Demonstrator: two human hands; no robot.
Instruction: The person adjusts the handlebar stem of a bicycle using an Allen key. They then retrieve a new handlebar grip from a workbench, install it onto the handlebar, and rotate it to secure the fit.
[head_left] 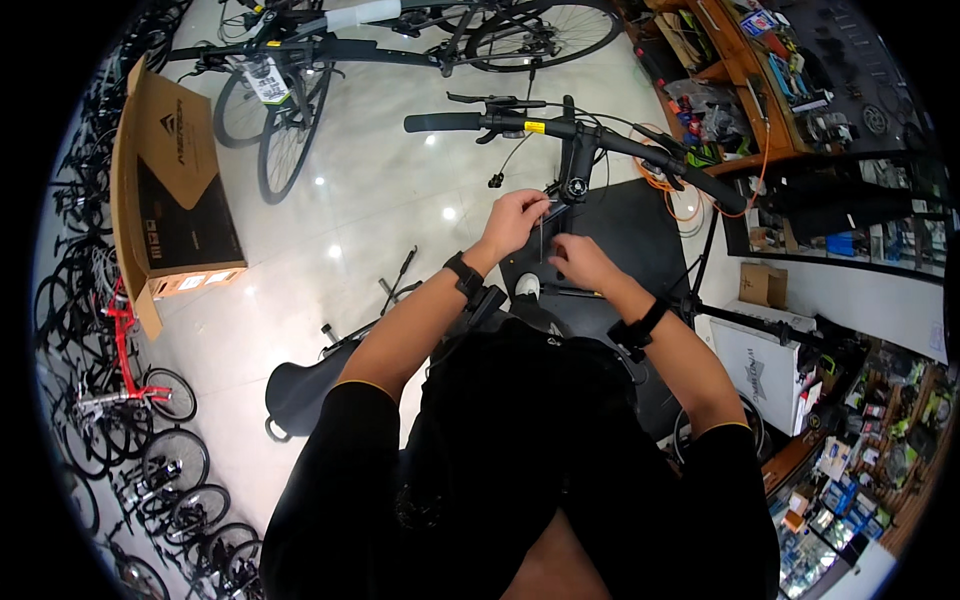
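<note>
**Head view: two hands on a thin cable below a bicycle handlebar**

- Landmark: black bicycle handlebar (575,135), long axis running from upper left to lower right across the frame, with the stem (577,170) dropping from its middle toward the person.
- Left hand (514,222): just below and left of the stem, fingers pinched closed on the upper end of a thin cable (541,240). Black wristband behind it.
- Right hand (582,262): below the stem, lower than the left hand and slightly further from the handlebar; fingers curled around the cable's lower part, though whether they truly clamp it is hard to tell at this size.
- Thin cable: between the two hands, near the stem's lower end; its long axis looks close to vertical in the picture, pointing up toward the stem. The left hand is the nearer to its top end.
- Left of the handlebar: open cardboard box (170,190) standing on the pale tiled floor (380,200).
- Above the handlebar: a second bicycle (400,40).
- Right of the handlebar: wooden workbench (750,70) crowded with tools, and an orange cord (680,195).
- Far left below the handlebar: rows of parked bicycles (110,420).
</note>
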